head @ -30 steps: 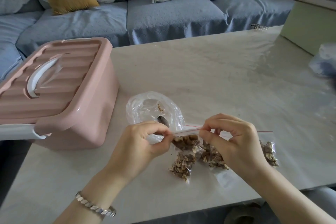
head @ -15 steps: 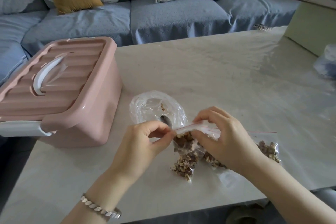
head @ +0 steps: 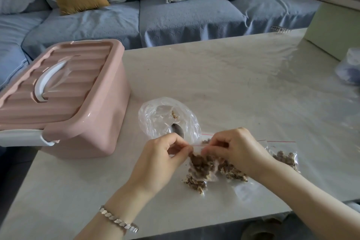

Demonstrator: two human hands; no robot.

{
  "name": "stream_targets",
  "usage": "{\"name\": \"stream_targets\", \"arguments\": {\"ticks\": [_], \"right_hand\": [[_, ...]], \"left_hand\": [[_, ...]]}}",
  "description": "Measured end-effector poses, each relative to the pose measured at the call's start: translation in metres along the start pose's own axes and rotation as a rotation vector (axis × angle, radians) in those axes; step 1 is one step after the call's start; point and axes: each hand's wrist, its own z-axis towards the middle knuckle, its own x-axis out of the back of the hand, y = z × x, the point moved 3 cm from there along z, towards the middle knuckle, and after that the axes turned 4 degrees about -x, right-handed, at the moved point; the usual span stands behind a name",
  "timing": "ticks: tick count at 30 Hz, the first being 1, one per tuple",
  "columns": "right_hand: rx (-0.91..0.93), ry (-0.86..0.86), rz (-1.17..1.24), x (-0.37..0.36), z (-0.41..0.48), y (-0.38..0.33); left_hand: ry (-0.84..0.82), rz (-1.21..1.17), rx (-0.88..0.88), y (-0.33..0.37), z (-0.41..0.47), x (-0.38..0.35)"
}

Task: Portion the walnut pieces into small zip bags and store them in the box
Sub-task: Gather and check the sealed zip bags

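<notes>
A small zip bag of walnut pieces hangs between my hands above the pale table. My left hand pinches the left end of its red-lined zip strip. My right hand pinches the strip close beside it. Under my hands lie other filled zip bags: one at the front, one to the right, partly hidden by my right wrist. A large clear bag with a metal spoon and a few crumbs sits just behind my hands. The pink lidded box stands closed at the left.
A blue sofa with cushions runs along the far side of the table. A pale green box with books on top stands at the far right corner, and a crumpled clear bag lies near the right edge. The table's front edge is close to my forearms.
My right hand has slid left along the zip strip toward my left hand, so the two pinches are now close together. The bag stays in both hands.
</notes>
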Motion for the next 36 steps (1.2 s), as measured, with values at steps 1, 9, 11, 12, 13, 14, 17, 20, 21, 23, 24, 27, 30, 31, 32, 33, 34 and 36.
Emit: {"name": "stream_targets", "arguments": {"ticks": [1,9,11,12,13,14,17,20,21,23,24,27,30,31,32,33,34,36], "right_hand": [[-0.014,-0.038,0.021,-0.006,0.002,0.001],[-0.123,-0.093,-0.456,-0.069,0.026,0.016],[-0.146,-0.08,-0.519,-0.067,0.024,0.02],[-0.151,-0.089,-0.547,-0.064,0.022,0.02],[-0.151,-0.1,-0.578,-0.06,0.021,0.02],[-0.151,-0.103,-0.602,-0.054,0.021,0.018],[-0.134,-0.047,-0.615,-0.033,0.028,-0.002],[-0.086,0.003,-0.588,-0.019,0.052,-0.037],[-0.062,0.017,-0.557,-0.019,0.063,-0.052],[-0.012,0.039,-0.444,-0.024,0.088,-0.082],[-0.001,0.037,-0.369,-0.031,0.101,-0.096],[-0.022,-0.016,-0.207,-0.063,0.14,-0.138],[-0.114,-0.069,-0.021,-0.096,0.172,-0.17],[-0.156,-0.084,0.044,-0.104,0.179,-0.178],[-0.191,-0.098,0.079,-0.109,0.183,-0.184],[-0.216,-0.096,0.092,-0.113,0.185,-0.188],[-0.233,-0.076,0.11,-0.115,0.186,-0.189],[-0.275,-0.04,0.215,-0.119,0.185,-0.185]], "left_hand": [[0.009,0.041,0.013,-0.005,0.0,0.001],[-0.019,0.277,0.201,-0.051,-0.014,0.021],[0.016,0.273,0.201,-0.055,-0.019,0.028],[0.033,0.272,0.19,-0.055,-0.02,0.031],[0.049,0.278,0.172,-0.054,-0.022,0.034],[0.074,0.286,0.144,-0.051,-0.024,0.037],[0.234,0.346,0.007,-0.028,-0.024,0.06],[0.491,0.445,-0.169,-0.005,-0.019,0.113],[0.586,0.493,-0.189,-0.002,-0.017,0.134],[0.729,0.553,-0.056,-0.01,-0.014,0.174],[0.76,0.541,0.094,-0.018,-0.013,0.19],[0.72,0.498,0.523,-0.043,-0.016,0.221],[0.692,0.459,0.742,-0.053,-0.028,0.231],[0.703,0.406,0.785,-0.057,-0.032,0.232],[0.716,0.312,0.817,-0.062,-0.036,0.233],[0.734,0.163,0.83,-0.067,-0.039,0.233],[0.748,-0.028,0.816,-0.073,-0.041,0.234],[0.754,-0.367,0.785,-0.083,-0.043,0.233]]}}
